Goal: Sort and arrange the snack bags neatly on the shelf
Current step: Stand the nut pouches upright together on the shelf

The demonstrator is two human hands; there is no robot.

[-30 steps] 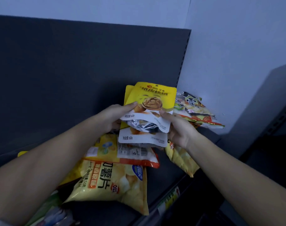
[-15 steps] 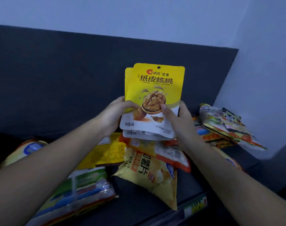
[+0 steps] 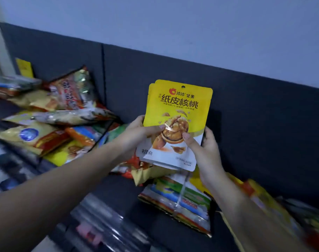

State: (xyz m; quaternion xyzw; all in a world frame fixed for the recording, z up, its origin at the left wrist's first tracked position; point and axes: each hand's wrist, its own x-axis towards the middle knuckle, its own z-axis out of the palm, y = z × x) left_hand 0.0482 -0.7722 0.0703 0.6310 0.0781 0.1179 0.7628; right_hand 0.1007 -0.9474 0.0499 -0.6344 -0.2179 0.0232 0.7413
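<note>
Well, the biggest thing is the dark back board, right behind the yellow nut bags. Below the yellow nut bags is the dark shelf, with a bare patch down and to their left. Well off to their left, a messy heap of snack bags lies flat. Just under them lies a stripy bag.

The yellow nut bags are up in the air, at least two, one behind the other. They stand tall, long side up and down, tops leaning a bit right. The left hand pinches their left edge, thumb on the front. The right hand pinches their lower right edge the same way. Most of each bag sticks up above both hands. I think they get set down standing up next, and the bare patch is on the left hand's side.
</note>
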